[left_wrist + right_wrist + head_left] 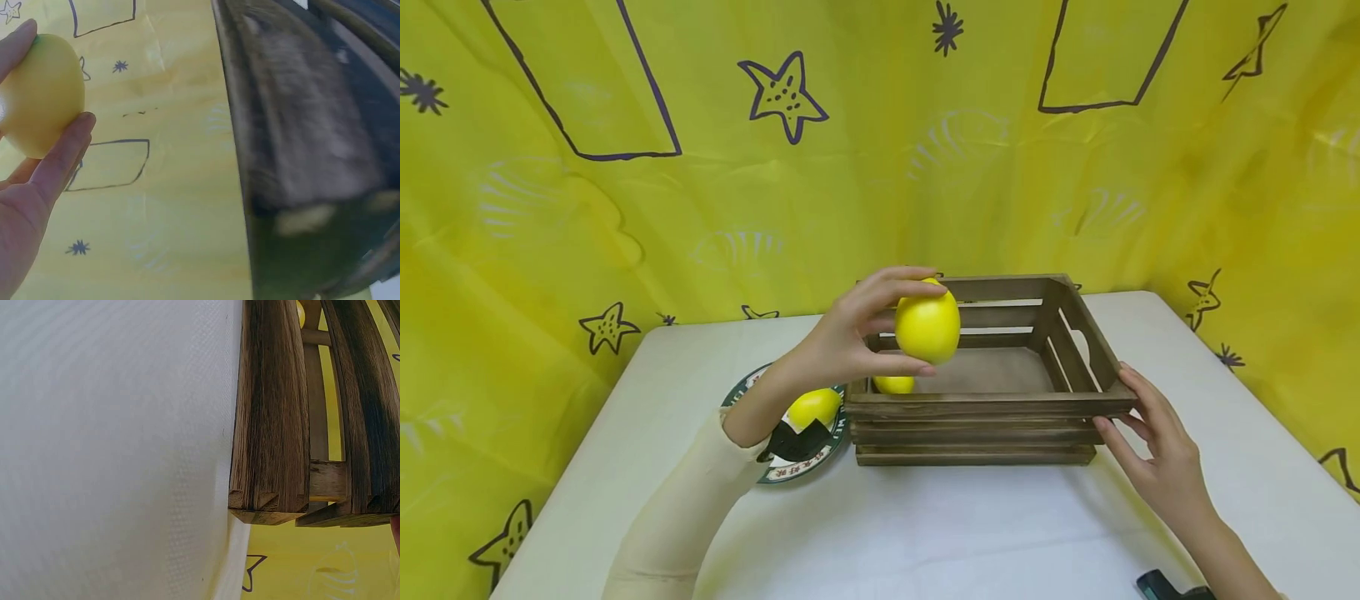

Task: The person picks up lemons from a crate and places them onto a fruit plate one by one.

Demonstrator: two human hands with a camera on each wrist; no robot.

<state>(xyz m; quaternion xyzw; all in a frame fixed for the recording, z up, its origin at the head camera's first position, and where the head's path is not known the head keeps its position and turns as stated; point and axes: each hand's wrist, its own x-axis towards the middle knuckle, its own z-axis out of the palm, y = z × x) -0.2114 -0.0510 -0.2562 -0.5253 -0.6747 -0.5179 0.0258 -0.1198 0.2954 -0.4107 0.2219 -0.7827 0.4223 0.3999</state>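
My left hand (865, 329) pinches a yellow lemon (928, 325) between thumb and fingers, above the left part of a brown slatted wooden crate (977, 407). In the left wrist view the lemon (47, 97) has a greenish tip. Another lemon (893, 384) lies inside the crate at its left end, partly hidden by the front wall and my hand. The right hand (1165, 454) grips the crate's front right corner, thumb against the front slats and fingers by the top edge. Only a sliver of that hand enters the right wrist view, beside the crate (272, 412).
Left of the crate, a green-rimmed plate (790, 472) bears a lemon (815, 407), partly covered by the black strap (797, 442) at my left wrist. A dark object (1165, 587) lies at the front right of the white table (925, 533). A yellow patterned curtain (865, 200) hangs behind.
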